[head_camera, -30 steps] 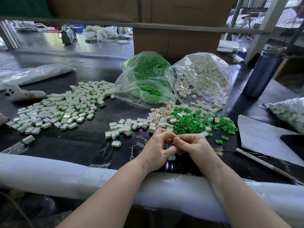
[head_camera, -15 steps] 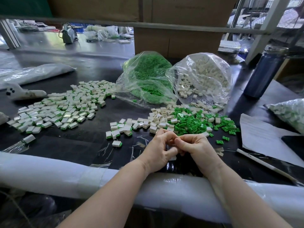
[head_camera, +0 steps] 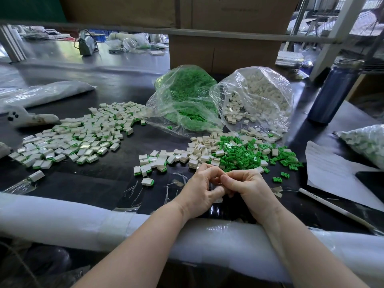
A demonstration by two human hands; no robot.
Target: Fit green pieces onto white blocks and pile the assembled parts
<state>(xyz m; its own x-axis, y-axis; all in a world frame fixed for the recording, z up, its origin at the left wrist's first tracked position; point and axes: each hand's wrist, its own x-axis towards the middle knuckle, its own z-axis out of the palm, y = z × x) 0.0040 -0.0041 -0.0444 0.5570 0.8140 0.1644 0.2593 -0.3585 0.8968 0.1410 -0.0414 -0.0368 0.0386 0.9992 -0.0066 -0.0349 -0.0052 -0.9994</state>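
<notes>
My left hand and my right hand meet fingertip to fingertip just above the black table. Both pinch a small part that the curled fingers hide. Right behind them lie loose white blocks and a heap of green pieces. A big pile of assembled parts spreads at the left, and a smaller cluster lies nearer my hands. One assembled part lies alone. Open bags of green pieces and of white blocks sit behind.
A blue bottle stands at the right rear. A paper sheet, a white stick and a bag of parts lie at the right. A white padded roll lines the near edge. A cardboard box stands behind the bags.
Both hands stay joined at the same spot; the fingers shift slightly around the hidden part. Nothing else has moved.
</notes>
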